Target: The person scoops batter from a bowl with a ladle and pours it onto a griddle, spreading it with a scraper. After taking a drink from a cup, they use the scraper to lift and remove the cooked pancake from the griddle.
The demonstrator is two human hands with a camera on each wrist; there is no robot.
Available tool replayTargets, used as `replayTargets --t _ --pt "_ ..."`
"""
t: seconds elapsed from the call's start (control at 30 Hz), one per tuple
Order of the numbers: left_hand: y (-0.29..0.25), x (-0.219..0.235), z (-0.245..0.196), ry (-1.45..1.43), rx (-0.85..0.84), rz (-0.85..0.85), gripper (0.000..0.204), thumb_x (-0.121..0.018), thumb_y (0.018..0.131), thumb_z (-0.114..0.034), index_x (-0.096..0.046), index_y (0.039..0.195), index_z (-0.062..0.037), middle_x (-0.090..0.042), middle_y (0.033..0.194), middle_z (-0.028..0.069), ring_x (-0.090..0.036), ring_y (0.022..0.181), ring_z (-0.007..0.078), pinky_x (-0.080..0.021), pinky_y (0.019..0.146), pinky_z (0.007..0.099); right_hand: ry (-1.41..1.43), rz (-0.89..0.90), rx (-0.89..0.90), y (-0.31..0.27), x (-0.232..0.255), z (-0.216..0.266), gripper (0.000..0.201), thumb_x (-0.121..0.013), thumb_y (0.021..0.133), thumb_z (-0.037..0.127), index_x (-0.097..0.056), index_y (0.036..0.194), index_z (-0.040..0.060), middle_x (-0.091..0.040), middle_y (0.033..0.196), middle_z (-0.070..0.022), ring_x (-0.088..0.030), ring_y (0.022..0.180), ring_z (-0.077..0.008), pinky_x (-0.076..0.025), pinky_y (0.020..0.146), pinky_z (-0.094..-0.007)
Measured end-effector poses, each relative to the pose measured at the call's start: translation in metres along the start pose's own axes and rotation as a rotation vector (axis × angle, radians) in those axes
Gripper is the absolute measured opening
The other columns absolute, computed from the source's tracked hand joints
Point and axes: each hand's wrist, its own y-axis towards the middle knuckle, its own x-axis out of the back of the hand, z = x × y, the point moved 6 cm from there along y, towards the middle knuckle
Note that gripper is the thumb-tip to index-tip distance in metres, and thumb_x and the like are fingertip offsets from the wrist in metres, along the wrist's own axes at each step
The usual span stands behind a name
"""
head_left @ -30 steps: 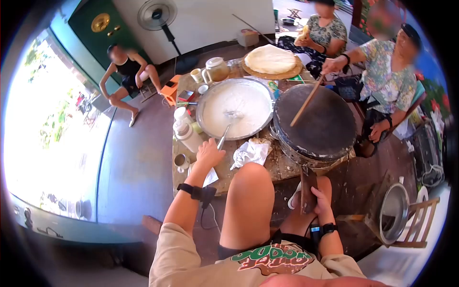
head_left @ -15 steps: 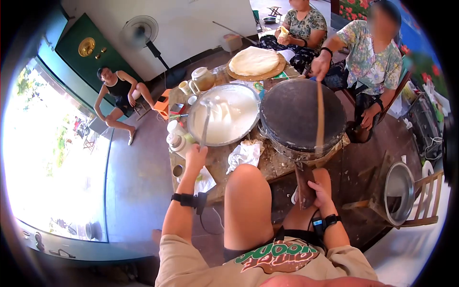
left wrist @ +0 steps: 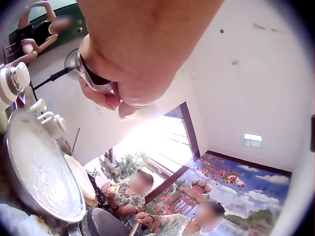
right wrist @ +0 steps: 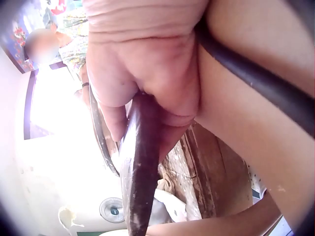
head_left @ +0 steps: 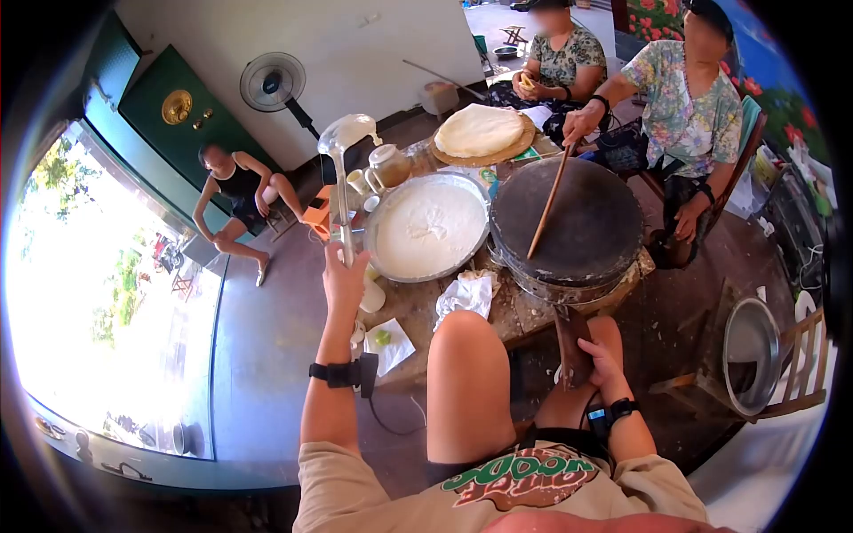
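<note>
My left hand (head_left: 345, 282) grips the handle of a metal ladle (head_left: 343, 200), held upright. Its batter-coated bowl is raised beyond the far left side of a wide metal basin (head_left: 488, 222), with batter hanging from the edge. Pale, thick batter (head_left: 426, 233) fills the basin. Low by my right knee, my right hand (head_left: 606, 362) holds a dark, flat wooden piece (head_left: 574, 348) that reaches toward the front of the round black griddle (head_left: 569, 218). The right wrist view shows thumb and fingers on either side of this dark piece (right wrist: 140, 172).
Across the griddle, a seated person (head_left: 680, 115) holds a wooden stick (head_left: 549, 202) over its surface. Stacked flatbreads (head_left: 480, 131) lie on a round board behind the basin. A jug (head_left: 388, 166), crumpled cloth (head_left: 466, 295) and a white paper (head_left: 391, 346) are on the table (head_left: 524, 324).
The ladle has risen from the batter to above the basin's far left side, batter clinging to it. The other person's stick has swung across the griddle. My right hand stays about where it was.
</note>
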Motion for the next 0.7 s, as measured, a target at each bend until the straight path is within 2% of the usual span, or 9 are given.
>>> replayTargets --t 0.07,0.2,0.27,0.37,0.4,0.5,0.63,0.7 --pt "-0.001 0.003 0.004 0.002 0.018 0.014 0.034 -0.066 0.079 -0.021 -0.05 0.106 -0.0068 -0.051 0.057 0.0035 -0.046 0.042 0.0103 -0.036 0.039 0.0283 -0.003 -0.007 0.009 -0.002 0.001 0.001 0.035 -0.063 0.084 0.017 -0.055 0.114 0.0016 -0.064 0.1 -0.008 -0.063 0.087 -0.021 -0.051 0.077 -0.0339" --pt "0.001 -0.002 0.044 0.164 -0.113 0.033 0.035 -0.064 0.078 -0.018 -0.049 0.108 -0.0066 -0.052 0.06 0.007 -0.048 0.044 0.0143 -0.039 0.043 0.0323 -0.044 -0.004 0.009 0.0 0.007 0.0 0.036 -0.064 0.083 0.021 -0.056 0.112 0.0014 -0.064 0.097 -0.0084 -0.063 0.083 -0.0214 -0.052 0.074 -0.0349" --pt "-0.01 -0.007 0.05 0.208 -0.188 0.071 0.036 -0.063 0.078 -0.017 -0.049 0.109 -0.006 -0.054 0.062 0.0098 -0.052 0.048 0.0172 -0.042 0.047 0.034 -0.051 -0.012 0.021 0.0 0.011 -0.002 0.036 -0.065 0.083 0.023 -0.056 0.111 0.0013 -0.064 0.096 -0.0086 -0.063 0.082 -0.0217 -0.052 0.073 -0.0356" --pt "-0.034 -0.017 0.059 0.276 0.039 0.266 0.04 -0.059 0.074 -0.022 -0.05 0.111 -0.0071 -0.062 0.081 0.0244 -0.061 0.078 0.0404 -0.046 0.071 0.0445 -0.022 -0.024 0.032 0.0 0.006 0.0 0.036 -0.064 0.084 0.02 -0.055 0.113 0.0015 -0.064 0.099 -0.0081 -0.063 0.085 -0.0207 -0.051 0.076 -0.0342" --pt "-0.042 -0.021 0.055 0.301 0.104 0.343 0.042 -0.059 0.073 -0.022 -0.052 0.11 -0.0048 -0.062 0.083 0.026 -0.061 0.08 0.0421 -0.046 0.073 0.0448 -0.003 -0.012 0.014 0.0 0.006 0.0 0.035 -0.063 0.084 0.018 -0.055 0.114 0.0016 -0.064 0.101 -0.0077 -0.063 0.087 -0.0201 -0.05 0.078 -0.0331" --pt "-0.054 -0.037 0.072 0.375 0.025 0.452 0.04 -0.058 0.073 -0.021 -0.054 0.108 -0.0031 -0.063 0.085 0.0269 -0.061 0.082 0.043 -0.047 0.073 0.0446 0.009 -0.001 -0.001 0.001 0.006 -0.001 0.035 -0.062 0.085 0.016 -0.055 0.116 0.0017 -0.064 0.104 -0.0074 -0.062 0.091 -0.0195 -0.049 0.081 -0.0322" --pt "-0.059 -0.053 0.078 0.414 0.01 0.488 0.036 -0.06 0.071 -0.022 -0.058 0.102 -0.0035 -0.064 0.089 0.0229 -0.06 0.089 0.0411 -0.046 0.076 0.0447 0.023 -0.001 0.002 0.001 0.005 -0.001 0.035 -0.062 0.085 0.016 -0.054 0.116 0.0014 -0.064 0.104 -0.0077 -0.062 0.092 -0.0198 -0.049 0.081 -0.0321" --pt "-0.052 -0.058 0.075 0.56 -0.027 0.483 0.034 -0.059 0.072 -0.022 -0.06 0.102 -0.0055 -0.064 0.092 0.021 -0.06 0.09 0.0399 -0.046 0.077 0.0461 0.022 0.009 -0.002 0.003 0.008 -0.003 0.035 -0.062 0.085 0.015 -0.054 0.116 0.0016 -0.064 0.105 -0.0078 -0.062 0.092 -0.0199 -0.049 0.081 -0.032"
